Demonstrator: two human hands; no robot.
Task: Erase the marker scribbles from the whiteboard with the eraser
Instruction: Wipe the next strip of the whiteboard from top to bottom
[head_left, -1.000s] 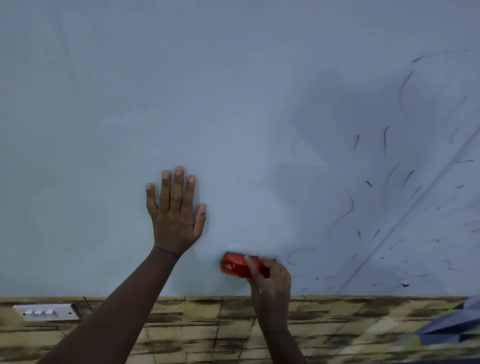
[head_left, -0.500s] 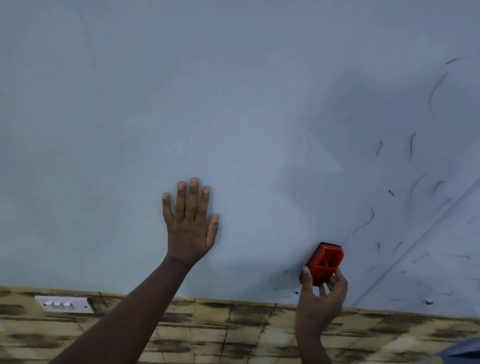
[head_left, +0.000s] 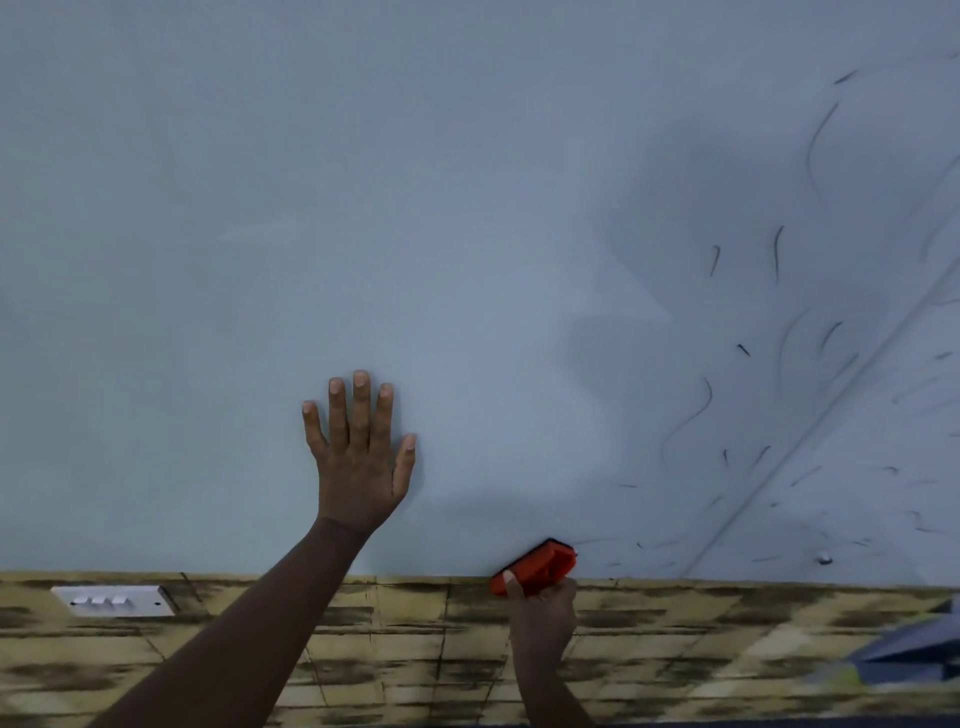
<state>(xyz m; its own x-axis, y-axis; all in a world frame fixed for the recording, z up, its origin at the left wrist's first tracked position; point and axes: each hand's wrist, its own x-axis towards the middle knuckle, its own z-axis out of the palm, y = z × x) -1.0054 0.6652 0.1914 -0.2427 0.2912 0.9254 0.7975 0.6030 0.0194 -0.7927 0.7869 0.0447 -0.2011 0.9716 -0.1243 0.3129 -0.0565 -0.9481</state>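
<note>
While the left hand (head_left: 358, 467) lies flat, fingers straight, on the whiteboard (head_left: 363, 208), the right hand (head_left: 543, 618) grips the eraser (head_left: 537, 569) at its bottom edge; remaining scribbles (head_left: 685, 421) lie up and right, nearer the right hand.

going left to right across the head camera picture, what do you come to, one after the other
Switch plate → left hand flat on the whiteboard → red eraser held by the right hand → leftover marker scribbles → blue-grey object at the right edge.

No readable text, labels, brands or numbers anywhere; only loose dark marker scribbles (head_left: 691, 415) on the pale grey-blue whiteboard (head_left: 311, 208).
</note>
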